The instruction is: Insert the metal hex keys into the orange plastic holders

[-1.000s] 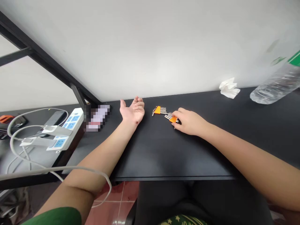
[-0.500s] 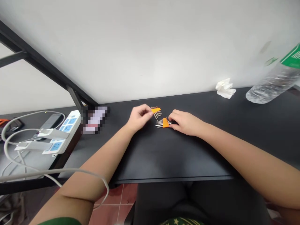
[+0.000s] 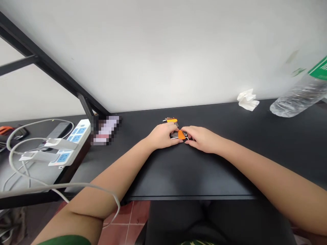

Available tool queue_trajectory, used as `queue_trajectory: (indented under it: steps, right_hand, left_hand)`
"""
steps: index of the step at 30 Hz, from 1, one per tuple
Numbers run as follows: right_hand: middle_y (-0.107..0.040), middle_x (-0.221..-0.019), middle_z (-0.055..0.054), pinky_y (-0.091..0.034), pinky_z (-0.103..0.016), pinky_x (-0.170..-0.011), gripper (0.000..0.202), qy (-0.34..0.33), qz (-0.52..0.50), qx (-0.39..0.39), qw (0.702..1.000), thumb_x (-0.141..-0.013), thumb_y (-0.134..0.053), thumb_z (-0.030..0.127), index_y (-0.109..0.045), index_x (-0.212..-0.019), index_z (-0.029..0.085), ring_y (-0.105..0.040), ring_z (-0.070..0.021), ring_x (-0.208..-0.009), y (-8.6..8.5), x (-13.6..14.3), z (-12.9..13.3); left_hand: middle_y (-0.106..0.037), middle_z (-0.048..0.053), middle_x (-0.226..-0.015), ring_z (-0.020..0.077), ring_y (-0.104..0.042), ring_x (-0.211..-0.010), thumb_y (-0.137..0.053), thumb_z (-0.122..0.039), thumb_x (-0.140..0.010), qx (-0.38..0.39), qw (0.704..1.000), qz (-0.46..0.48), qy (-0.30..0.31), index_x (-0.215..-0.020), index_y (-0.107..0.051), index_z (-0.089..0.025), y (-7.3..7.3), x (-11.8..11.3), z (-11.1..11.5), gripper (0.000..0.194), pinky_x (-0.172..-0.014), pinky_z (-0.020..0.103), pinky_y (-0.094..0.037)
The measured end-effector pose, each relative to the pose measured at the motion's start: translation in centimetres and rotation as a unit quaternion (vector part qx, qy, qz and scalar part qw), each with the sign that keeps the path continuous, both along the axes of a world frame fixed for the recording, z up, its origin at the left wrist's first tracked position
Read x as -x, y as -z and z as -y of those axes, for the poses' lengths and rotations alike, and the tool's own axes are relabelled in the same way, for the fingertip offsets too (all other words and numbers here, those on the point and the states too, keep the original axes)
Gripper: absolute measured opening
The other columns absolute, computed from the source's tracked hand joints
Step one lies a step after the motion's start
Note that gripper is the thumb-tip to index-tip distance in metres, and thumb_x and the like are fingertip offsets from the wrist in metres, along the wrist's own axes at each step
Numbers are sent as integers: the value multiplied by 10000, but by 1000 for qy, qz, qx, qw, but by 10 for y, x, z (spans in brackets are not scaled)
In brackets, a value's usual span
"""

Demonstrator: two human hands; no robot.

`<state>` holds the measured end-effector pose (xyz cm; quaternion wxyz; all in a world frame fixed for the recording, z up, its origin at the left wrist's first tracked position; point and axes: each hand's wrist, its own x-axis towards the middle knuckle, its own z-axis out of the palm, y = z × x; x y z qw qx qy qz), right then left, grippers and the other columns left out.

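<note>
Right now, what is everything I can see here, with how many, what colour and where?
Hex key set in orange holder: one, orange and silver, on the desk, between both hands.
Second hex key set: one, orange and silver, on the desk just behind the hands, untouched.
Desk: one, black, against the white wall.
Crumpled tissue: one, white, far right of the desk by the wall.
Plastic bottle: one, clear with green label, lying at the right edge.
Power strip: one, white with blue sockets, on the lower surface to the left, with grey cables plugged in.
Left hand: fingers on the set's keys.
Right hand: fingers at the holder's other end.
</note>
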<state>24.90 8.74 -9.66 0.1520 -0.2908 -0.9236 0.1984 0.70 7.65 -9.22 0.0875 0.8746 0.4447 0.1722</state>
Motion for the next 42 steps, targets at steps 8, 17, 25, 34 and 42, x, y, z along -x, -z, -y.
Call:
queue_trajectory:
  steps: [8,17,25,34,42]
  right_hand:
    - [-590,-1036,-65,-449,-289,-707,247,2,5,-40,999,-1026,-490,324,-668,-1149,205,-574,-155,-762,3,3,2]
    - [-606,-1000,-69,-461,-300,-759,219,-5,-27,-56,998,-1009,-474,214,-686,-966,175,-585,-165,-818,9,5,-4]
    - [-615,-1033,-65,-472,-301,-788,223,-31,-54,-24,998,-993,-519,216,-724,-1080,213,-597,-167,-847,5,1,-7]
    - [-607,-897,-48,-413,-276,-684,141,26,-12,-49,998,-933,-549,200,-678,-886,172,-540,-145,-720,0,-2,-6]
    - [-643,-891,-40,-432,-276,-710,227,30,-42,25,998,-962,-487,218,-693,-873,189,-581,-147,-760,-8,-10,-11]
  left_hand:
    - [-685,28,-868,180,-630,-792,-652,-543,-885,-17,1000,-7,7,-917,-677,-208,-1,-2,4,338,-667,291,-429]
    - [-713,18,-909,186,-650,-809,-637,-473,-883,2,999,-34,-8,-995,-683,-229,-7,-6,10,272,-665,284,-427]
    - [-747,18,-944,192,-680,-854,-601,-496,-931,-4,999,-42,4,-1159,-729,-284,-5,-8,9,337,-703,289,-436]
    - [-739,15,-834,182,-662,-743,-636,-462,-890,5,999,-45,-12,-1025,-767,-252,-4,-7,7,282,-628,283,-408]
    - [-784,18,-1014,198,-711,-856,-657,-465,-868,1,998,-44,-41,-1154,-752,-258,2,-6,6,366,-696,291,-467]
